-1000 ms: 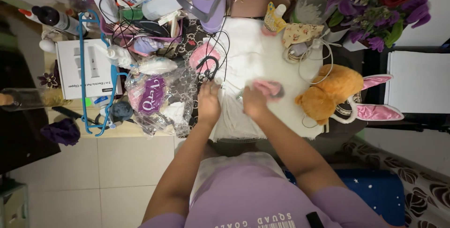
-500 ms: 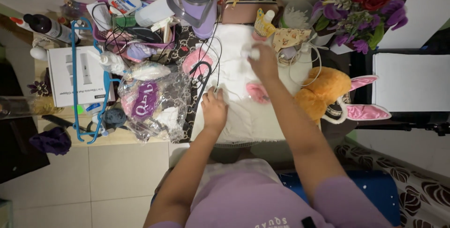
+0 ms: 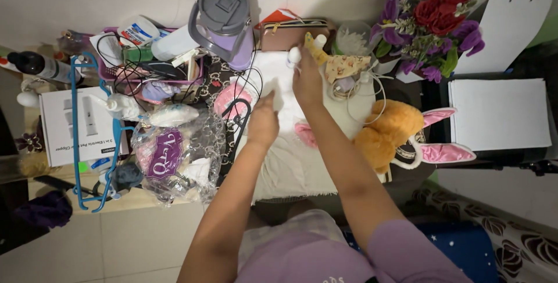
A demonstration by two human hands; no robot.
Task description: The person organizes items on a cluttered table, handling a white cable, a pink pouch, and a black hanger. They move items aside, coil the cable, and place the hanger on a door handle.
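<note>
1. Head view: the left hand point(image 3: 263, 121) lies flat, fingers together, on the white fluffy cloth point(image 3: 302, 161). It has slid up a little.
2. Farther off, the right hand point(image 3: 306, 79) has reached up and pinches a small white bottle point(image 3: 293, 56) by the purple jug point(image 3: 224, 24).

White cloth point(image 3: 290, 161) – orange plush toy point(image 3: 386, 132)

A white rectangular product box point(image 3: 64, 125) lies flat at the far left of the cluttered table. Just right of the box sits a crinkled clear plastic bag with a purple label point(image 3: 164, 154). Above the box, farther back, a white tube with a blue and red label point(image 3: 138, 30) lies tilted.
</note>
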